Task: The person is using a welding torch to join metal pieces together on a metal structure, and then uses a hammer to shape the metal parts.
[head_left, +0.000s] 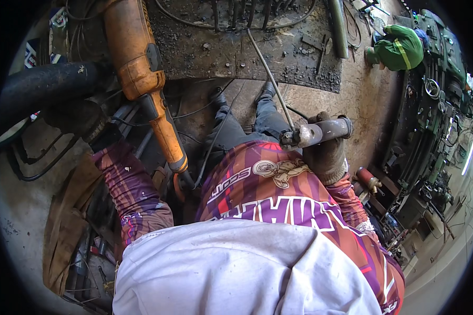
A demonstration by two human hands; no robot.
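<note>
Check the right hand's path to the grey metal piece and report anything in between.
Nothing visible but the glove: the right hand appears closed around the metal piece. The thin rod slants away from the hand, toward the bench.

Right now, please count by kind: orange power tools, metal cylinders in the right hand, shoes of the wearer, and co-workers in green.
Orange power tool: 1
Metal cylinder in the right hand: 1
Wearer's shoes: 2
Co-worker in green: 1
Total: 5
</note>
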